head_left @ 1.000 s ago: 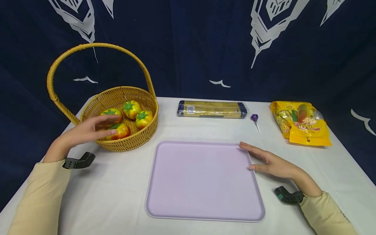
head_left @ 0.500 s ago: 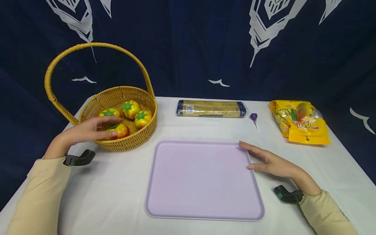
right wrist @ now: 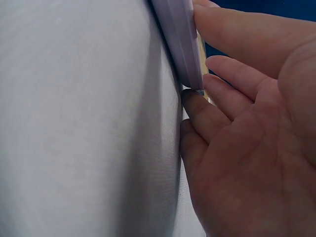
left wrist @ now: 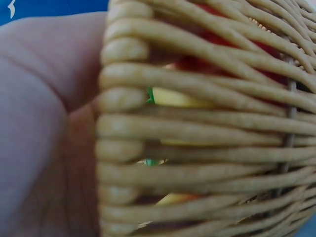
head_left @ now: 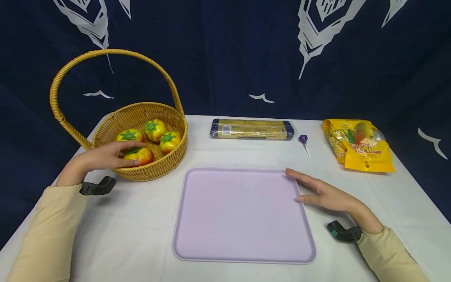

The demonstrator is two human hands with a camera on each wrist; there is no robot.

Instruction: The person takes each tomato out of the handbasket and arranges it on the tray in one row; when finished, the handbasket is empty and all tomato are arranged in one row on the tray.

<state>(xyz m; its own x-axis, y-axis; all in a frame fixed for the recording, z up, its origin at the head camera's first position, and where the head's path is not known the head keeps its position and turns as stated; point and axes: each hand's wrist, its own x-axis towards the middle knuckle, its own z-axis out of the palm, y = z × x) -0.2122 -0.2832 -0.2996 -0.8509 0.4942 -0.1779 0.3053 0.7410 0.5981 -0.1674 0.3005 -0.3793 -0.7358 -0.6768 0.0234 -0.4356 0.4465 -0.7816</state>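
In the head view my left hand reaches over the near rim of a wicker basket. Its thumb and fingers lie round opposite sides of the nearest yellow-red tomato, which sits inside. Other tomatoes with green star-shaped tops lie beside and behind it. The left wrist view shows the palm outside the woven rim, which hides the fingertips. My right hand is at the right edge of a pale purple tray. Its fingers are extended, with thumb and fingertips at the tray's rim in the right wrist view.
Behind the tray lies a long plastic-wrapped yellow packet with dark ends. A purple lollipop is to its right, then a yellow candy bag. The basket's tall arched handle rises above the left arm. A dark blue curtain hangs behind.
My left hand has lowered slightly, bringing its thumb and fingers round the nearest tomato. The right hand stays at the tray's edge. The whole head view has shifted a little.
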